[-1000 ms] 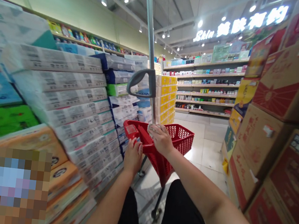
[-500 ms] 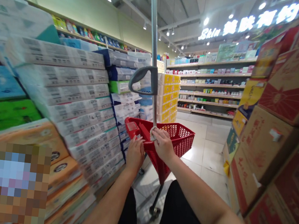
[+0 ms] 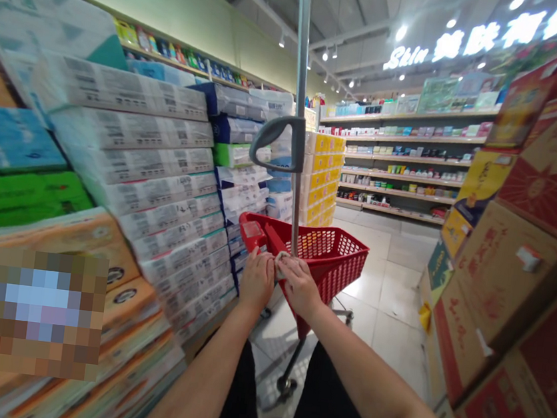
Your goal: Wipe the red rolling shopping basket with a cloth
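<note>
A red plastic wheeled shopping basket [image 3: 341, 256] stands in front of my knees, with a metal pole [image 3: 304, 51] rising from it and a grey loop handle [image 3: 278, 143] on the pole. My left hand [image 3: 257, 280] has its fingers curled over the near rim of the basket, just below the red corner piece. Right beside it, my right hand [image 3: 301, 285] presses a small pale cloth [image 3: 281, 258] against that same rim. The fingertips of both hands nearly meet at the cloth, which is mostly covered by them.
Stacked tissue packs [image 3: 162, 169] line the left side, with orange packs [image 3: 103, 243] closer in. Cardboard cartons [image 3: 507, 275] are piled on the right. Tiled floor [image 3: 372, 273] runs between them towards stocked shelves [image 3: 405, 156] at the back.
My right hand has moved the cloth down and towards my left hand along the rim. The fingers of my left hand are now more curled. The view has shifted slightly.
</note>
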The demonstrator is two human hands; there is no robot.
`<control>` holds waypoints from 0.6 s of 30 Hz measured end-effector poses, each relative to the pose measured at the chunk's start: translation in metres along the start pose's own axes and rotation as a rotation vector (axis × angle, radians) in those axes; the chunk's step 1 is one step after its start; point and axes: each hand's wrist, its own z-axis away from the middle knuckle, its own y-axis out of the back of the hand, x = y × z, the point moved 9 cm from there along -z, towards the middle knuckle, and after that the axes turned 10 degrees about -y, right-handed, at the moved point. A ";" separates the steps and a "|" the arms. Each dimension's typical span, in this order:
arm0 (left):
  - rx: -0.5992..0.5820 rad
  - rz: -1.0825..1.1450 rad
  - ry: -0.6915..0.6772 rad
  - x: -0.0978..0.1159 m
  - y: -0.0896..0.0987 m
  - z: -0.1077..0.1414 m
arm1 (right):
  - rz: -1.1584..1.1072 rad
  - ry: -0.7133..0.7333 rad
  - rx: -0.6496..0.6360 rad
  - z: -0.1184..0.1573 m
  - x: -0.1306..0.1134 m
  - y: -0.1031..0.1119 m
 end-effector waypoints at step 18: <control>0.053 0.015 -0.015 0.002 0.018 0.009 | 0.235 0.089 0.096 -0.026 -0.028 0.030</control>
